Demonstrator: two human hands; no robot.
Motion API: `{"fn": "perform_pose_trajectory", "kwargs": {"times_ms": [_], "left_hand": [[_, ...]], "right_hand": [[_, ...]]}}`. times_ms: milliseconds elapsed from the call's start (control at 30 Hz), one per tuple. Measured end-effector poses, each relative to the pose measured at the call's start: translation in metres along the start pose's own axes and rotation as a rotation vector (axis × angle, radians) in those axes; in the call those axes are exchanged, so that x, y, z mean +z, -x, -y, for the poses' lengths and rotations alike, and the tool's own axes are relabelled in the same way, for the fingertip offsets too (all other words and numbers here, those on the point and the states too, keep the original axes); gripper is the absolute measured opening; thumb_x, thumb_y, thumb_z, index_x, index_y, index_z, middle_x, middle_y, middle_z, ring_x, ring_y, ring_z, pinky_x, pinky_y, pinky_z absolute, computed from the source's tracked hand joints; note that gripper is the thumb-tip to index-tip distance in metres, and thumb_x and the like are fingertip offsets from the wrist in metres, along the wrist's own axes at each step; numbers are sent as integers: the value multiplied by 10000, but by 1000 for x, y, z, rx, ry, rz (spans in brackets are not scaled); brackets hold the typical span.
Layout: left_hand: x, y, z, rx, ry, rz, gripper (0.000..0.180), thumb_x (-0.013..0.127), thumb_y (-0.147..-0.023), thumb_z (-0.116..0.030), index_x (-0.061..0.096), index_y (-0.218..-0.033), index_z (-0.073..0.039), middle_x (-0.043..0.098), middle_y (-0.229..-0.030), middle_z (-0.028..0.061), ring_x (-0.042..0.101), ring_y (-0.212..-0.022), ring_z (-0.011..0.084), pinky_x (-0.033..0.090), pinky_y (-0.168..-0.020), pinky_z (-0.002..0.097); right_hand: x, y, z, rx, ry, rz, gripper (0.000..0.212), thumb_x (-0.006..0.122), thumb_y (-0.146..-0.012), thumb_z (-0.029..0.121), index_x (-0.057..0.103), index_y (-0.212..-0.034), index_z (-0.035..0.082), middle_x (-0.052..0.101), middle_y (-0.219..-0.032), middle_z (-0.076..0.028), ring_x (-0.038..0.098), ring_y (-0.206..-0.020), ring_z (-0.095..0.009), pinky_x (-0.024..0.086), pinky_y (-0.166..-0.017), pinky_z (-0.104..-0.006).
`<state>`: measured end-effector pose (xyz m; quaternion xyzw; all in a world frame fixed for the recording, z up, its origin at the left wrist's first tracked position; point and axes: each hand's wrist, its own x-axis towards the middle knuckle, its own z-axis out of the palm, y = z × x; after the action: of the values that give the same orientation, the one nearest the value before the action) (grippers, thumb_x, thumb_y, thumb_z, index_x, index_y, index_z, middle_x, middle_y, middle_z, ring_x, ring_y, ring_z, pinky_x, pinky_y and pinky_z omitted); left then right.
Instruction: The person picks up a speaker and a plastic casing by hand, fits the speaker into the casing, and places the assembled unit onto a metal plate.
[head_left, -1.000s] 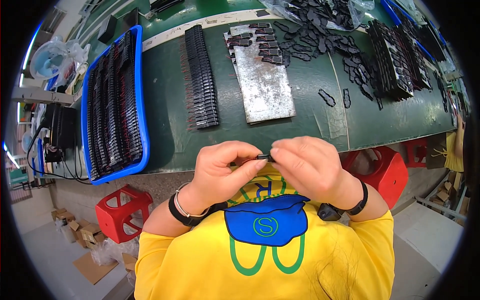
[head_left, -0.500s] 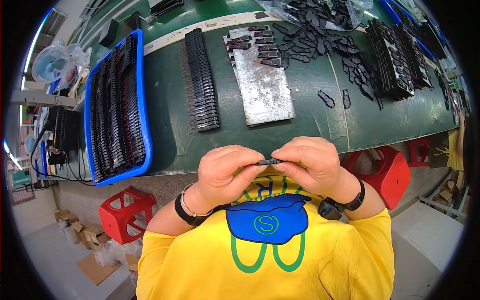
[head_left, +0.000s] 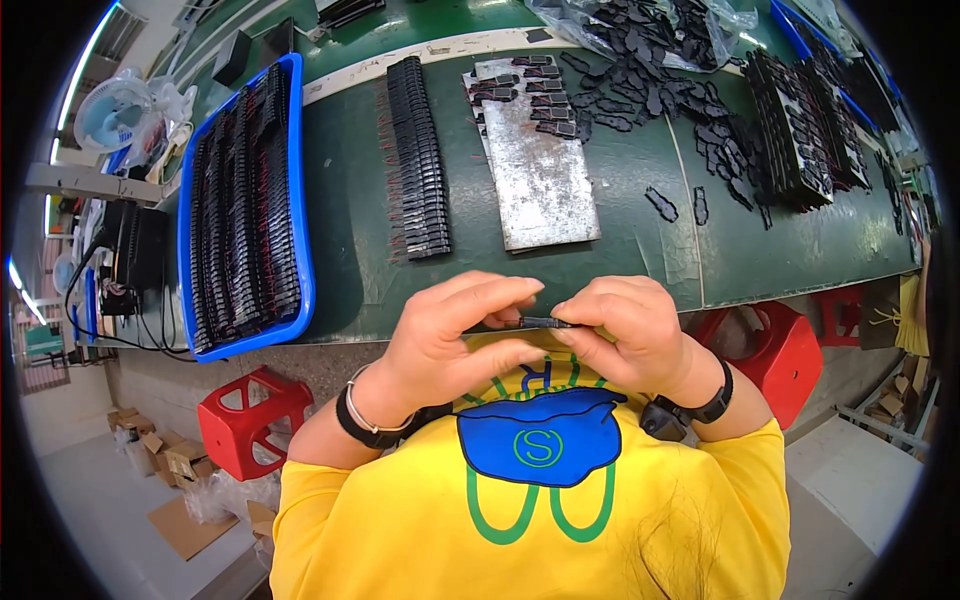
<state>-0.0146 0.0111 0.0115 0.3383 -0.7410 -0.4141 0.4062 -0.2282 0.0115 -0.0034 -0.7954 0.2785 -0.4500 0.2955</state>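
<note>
In front of my chest, just off the table's near edge, my right hand [head_left: 628, 325] pinches one end of a slim black plastic part [head_left: 540, 323] between thumb and fingers. The part is seen edge-on, so its exact kind does not show. My left hand [head_left: 455, 330] has its thumb and forefinger spread apart around the other end; whether its curled back fingers touch the part is hidden. Beyond my hands lies a worn metal plate [head_left: 545, 205] with several small black parts with red wires [head_left: 552, 112] on its far end.
A long row of black parts [head_left: 418, 160] lies left of the plate. A blue tray [head_left: 307, 250] full of similar parts stands further left. Loose black frames [head_left: 640, 95] are heaped at the far right, near stacked loaded plates [head_left: 790, 130]. Red stools [head_left: 255, 420] flank me below the green table [head_left: 345, 220].
My left thumb and forefinger have parted from their pinch on the black part. The right hand keeps its hold. The view has shifted slightly.
</note>
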Motion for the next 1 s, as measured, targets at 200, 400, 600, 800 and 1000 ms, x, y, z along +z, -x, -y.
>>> {"fn": "perform_pose_trajectory", "kwargs": {"times_ms": [200, 400, 600, 800, 1000], "left_hand": [[-18, 4, 7, 247, -223, 118, 242, 757, -696, 11, 681, -925, -2, 656, -783, 101, 639, -669, 215, 499, -584, 297], [-33, 23, 18, 215, -392, -39, 216, 749, -672, 36, 688, -873, -15, 655, -767, 107, 630, -663, 245, 492, -584, 314], [-51, 29, 34, 100, -605, -222, 173, 735, -684, 24, 680, -844, -15, 649, -762, 85, 625, -681, 247, 501, -605, 317], [-52, 24, 38, 75, -670, -286, 192, 745, -674, 18, 682, -850, -26, 636, -823, 98, 625, -735, 257, 508, -638, 321], [-50, 26, 34, 38, -668, -333, 205, 752, -673, 15, 678, -860, -23, 627, -884, 111, 623, -756, 270, 512, -648, 324]], "right_hand": [[13, -1, -5, -87, 17, 20, 194, 747, -719, 30, 626, -869, 6, 628, -703, -109, 612, -569, -249, 471, -502, -321], [15, -12, 1, 56, 33, 119, 212, 766, -714, 63, 631, -868, 9, 614, -679, -90, 605, -571, -256, 467, -509, -325], [-24, -56, -12, -71, 325, 84, 211, 766, -710, 68, 635, -867, 17, 596, -688, -90, 584, -587, -260, 454, -515, -335], [-37, -141, -66, 91, 625, 123, 158, 717, -756, 143, 662, -867, 44, 587, -817, -105, 601, -781, -289, 479, -675, -367], [-19, -161, -98, 183, 824, 277, 183, 703, -763, 178, 680, -883, 42, 610, -852, -115, 614, -837, -312, 491, -722, -390]]}}
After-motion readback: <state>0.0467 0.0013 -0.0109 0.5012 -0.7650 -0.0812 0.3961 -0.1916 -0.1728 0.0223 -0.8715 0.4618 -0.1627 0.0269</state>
